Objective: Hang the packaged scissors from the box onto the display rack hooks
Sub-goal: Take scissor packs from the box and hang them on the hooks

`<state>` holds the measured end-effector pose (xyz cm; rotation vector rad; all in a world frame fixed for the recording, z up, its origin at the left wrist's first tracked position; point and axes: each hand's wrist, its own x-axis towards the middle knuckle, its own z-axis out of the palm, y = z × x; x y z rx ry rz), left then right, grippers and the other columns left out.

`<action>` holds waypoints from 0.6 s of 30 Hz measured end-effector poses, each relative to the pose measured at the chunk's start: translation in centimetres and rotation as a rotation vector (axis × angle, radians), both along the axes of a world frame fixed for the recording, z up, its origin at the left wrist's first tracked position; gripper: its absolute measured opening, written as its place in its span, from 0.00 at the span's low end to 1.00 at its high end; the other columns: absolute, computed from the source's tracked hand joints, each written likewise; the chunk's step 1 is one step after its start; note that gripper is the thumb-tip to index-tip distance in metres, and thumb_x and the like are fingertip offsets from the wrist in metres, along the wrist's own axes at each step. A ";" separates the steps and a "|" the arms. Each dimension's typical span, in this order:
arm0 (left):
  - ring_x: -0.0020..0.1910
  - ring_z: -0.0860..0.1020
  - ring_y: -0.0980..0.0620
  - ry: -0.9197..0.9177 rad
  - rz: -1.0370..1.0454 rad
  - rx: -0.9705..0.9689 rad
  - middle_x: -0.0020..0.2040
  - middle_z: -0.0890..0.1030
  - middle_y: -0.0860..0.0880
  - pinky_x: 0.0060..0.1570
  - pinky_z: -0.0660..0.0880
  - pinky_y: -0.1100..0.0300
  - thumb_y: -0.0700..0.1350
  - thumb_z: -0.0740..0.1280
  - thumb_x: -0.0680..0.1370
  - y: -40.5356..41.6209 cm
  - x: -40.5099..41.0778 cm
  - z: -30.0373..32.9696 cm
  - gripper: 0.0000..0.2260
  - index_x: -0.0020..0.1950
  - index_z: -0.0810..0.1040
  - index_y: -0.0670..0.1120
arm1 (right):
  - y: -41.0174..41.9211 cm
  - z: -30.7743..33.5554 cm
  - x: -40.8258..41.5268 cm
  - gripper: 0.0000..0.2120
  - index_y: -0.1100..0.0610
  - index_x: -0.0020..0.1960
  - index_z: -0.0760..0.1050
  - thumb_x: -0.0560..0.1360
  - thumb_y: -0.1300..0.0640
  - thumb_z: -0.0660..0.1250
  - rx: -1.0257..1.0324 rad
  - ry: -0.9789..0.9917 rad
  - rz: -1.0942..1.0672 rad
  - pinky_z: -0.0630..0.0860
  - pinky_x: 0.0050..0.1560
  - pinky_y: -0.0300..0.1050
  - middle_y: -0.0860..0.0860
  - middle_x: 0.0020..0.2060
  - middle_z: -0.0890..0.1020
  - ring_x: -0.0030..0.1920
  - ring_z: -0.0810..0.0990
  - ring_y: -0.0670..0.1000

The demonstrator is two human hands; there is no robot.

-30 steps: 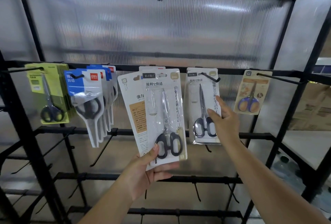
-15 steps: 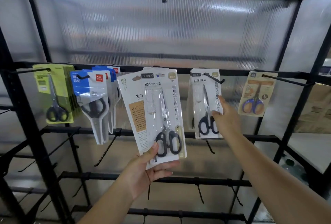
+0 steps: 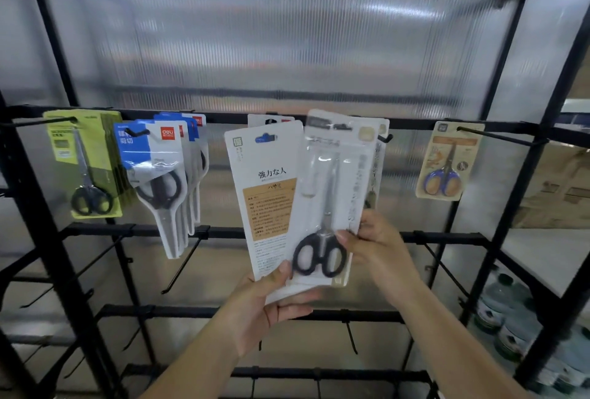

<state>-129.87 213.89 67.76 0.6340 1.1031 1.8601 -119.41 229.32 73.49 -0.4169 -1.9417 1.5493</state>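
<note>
one head-worn wide-angle view faces the display rack (image 3: 319, 236) straight on, close, looking slightly down past both forearms.

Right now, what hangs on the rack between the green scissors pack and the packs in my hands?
In the head view, a bunch of blue-and-white Deli scissors packs hangs on one hook.
</note>
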 end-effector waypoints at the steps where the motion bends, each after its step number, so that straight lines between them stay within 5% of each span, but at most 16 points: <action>1: 0.52 0.81 0.37 0.004 -0.006 0.009 0.58 0.80 0.36 0.40 0.80 0.53 0.56 0.80 0.59 -0.1 -0.1 0.0 0.32 0.60 0.79 0.47 | 0.4 0.2 0.5 0.10 0.55 0.49 0.75 0.73 0.68 0.67 -0.012 0.057 -0.028 0.80 0.42 0.42 0.46 0.42 0.84 0.44 0.83 0.46; 4: 0.51 0.81 0.37 -0.011 0.003 0.012 0.57 0.80 0.37 0.40 0.80 0.53 0.56 0.76 0.66 -0.5 -0.3 0.0 0.26 0.60 0.79 0.48 | 1.6 1.0 2.3 0.13 0.53 0.51 0.75 0.74 0.69 0.64 0.032 0.156 -0.156 0.78 0.34 0.34 0.43 0.41 0.83 0.44 0.83 0.46; 8: 0.51 0.81 0.36 -0.032 0.034 -0.014 0.57 0.80 0.37 0.40 0.81 0.53 0.49 0.66 0.73 -0.8 -0.2 -0.6 0.20 0.64 0.74 0.46 | 2.4 0.6 4.7 0.35 0.35 0.71 0.55 0.75 0.64 0.65 0.104 0.146 -0.252 0.80 0.41 0.47 0.57 0.39 0.84 0.39 0.84 0.55; 12: 0.49 0.82 0.36 -0.042 0.043 -0.035 0.56 0.80 0.35 0.37 0.81 0.54 0.49 0.66 0.72 -1.0 0.0 -0.7 0.21 0.64 0.74 0.44 | 2.3 1.3 6.7 0.30 0.41 0.71 0.61 0.75 0.61 0.66 0.272 0.055 -0.311 0.73 0.39 0.30 0.51 0.24 0.71 0.28 0.72 0.49; 15: 0.48 0.82 0.37 -0.039 0.053 -0.029 0.55 0.81 0.36 0.37 0.81 0.54 0.49 0.66 0.72 -1.0 0.1 -0.6 0.21 0.64 0.74 0.44 | 1.8 3.0 7.9 0.28 0.37 0.68 0.61 0.75 0.59 0.66 0.323 -0.065 -0.302 0.78 0.51 0.53 0.66 0.43 0.81 0.45 0.79 0.66; 18: 0.47 0.83 0.38 -0.035 0.074 -0.030 0.55 0.81 0.36 0.37 0.81 0.54 0.49 0.66 0.72 -1.0 0.2 -0.4 0.21 0.63 0.74 0.44 | 1.8 4.3 8.7 0.28 0.43 0.70 0.63 0.75 0.59 0.67 0.336 -0.147 -0.267 0.79 0.49 0.58 0.67 0.47 0.80 0.48 0.79 0.67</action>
